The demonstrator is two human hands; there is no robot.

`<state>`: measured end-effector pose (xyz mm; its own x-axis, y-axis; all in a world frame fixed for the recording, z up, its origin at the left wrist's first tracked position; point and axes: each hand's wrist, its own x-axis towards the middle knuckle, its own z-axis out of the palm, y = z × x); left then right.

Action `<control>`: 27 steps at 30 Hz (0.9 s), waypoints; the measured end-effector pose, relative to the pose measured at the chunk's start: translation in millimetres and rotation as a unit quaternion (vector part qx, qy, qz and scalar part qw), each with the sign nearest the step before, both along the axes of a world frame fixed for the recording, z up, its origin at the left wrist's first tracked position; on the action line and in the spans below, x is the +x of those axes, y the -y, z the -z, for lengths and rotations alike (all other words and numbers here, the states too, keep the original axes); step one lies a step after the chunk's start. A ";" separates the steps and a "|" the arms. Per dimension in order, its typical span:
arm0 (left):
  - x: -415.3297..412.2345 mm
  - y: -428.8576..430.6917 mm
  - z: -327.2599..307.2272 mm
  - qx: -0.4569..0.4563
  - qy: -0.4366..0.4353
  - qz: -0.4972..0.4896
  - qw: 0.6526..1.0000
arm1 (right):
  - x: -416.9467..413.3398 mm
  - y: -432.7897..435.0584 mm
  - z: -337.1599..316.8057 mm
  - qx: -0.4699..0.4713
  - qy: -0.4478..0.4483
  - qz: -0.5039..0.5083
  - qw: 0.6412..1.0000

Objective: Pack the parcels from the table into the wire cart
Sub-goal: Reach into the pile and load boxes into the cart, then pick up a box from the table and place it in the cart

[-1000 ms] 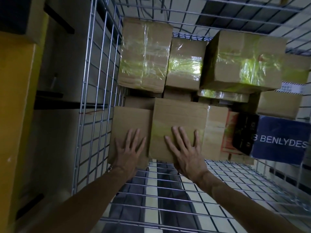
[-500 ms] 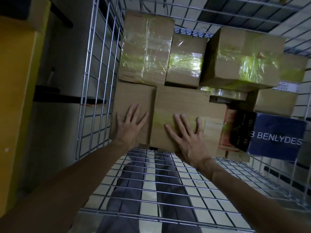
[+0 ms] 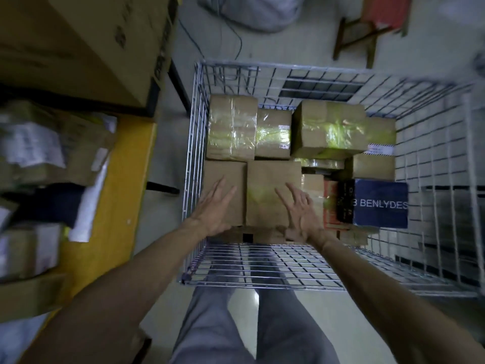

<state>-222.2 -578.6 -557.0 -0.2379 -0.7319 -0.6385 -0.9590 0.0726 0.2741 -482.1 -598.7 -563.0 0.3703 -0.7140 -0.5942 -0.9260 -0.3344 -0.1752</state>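
Cart of silver wire [image 3: 262, 281] is holding a plain brown cardboard box [image 3: 223, 174] right under left hand [image 3: 213, 213], wider brown box [image 3: 270, 177] under right hand [image 3: 301, 216], both hands spreading open, gripping nothing

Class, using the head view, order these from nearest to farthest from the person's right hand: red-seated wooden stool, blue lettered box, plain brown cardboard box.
1. Plain brown cardboard box, beneath the right hand.
2. Blue lettered box, to its right.
3. Red-seated wooden stool, far ahead.
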 end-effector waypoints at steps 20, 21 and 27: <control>43.0 -0.3 -285.2 -0.285 -0.041 -0.217 0.933 | 37.4 81.2 -294.8 -0.146 0.149 -0.039 0.977; 44.1 -9.2 -292.1 -0.291 -0.029 -0.237 0.926 | 40.3 82.9 -302.4 -0.147 0.155 -0.056 0.975; 58.7 -89.7 -330.2 -0.311 0.000 -0.351 0.883 | 82.8 87.2 -351.8 -0.164 0.214 -0.148 0.952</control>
